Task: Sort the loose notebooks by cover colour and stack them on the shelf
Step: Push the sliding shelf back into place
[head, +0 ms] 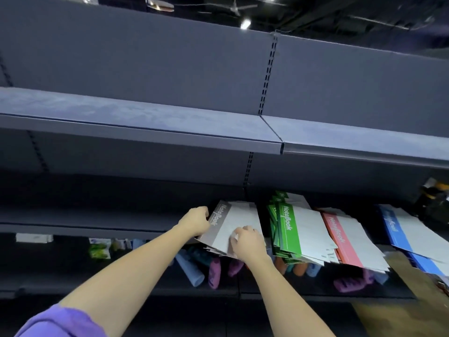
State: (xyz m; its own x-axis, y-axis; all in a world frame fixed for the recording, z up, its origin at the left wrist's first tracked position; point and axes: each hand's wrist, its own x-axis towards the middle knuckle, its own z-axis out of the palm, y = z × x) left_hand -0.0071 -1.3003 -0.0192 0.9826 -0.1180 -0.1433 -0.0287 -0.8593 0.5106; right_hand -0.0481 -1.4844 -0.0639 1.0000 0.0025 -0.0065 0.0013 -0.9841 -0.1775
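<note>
A stack of grey-banded notebooks (239, 220) lies on the middle shelf (85, 228), jutting over its front edge. My left hand (195, 221) grips the stack's left edge near the grey "NoteBook" band. My right hand (246, 245) grips its front edge, fingers curled on the white cover. To the right lie a green stack (289, 229), then a red stack (340, 237), then a blue stack (398, 229), all fanned and overhanging the shelf.
A bare grey shelf (145, 120) runs above. On the shelf below lie rolled blue and purple items (213, 271) and small packets (98, 249). A brown cardboard surface (401, 300) sits at the lower right.
</note>
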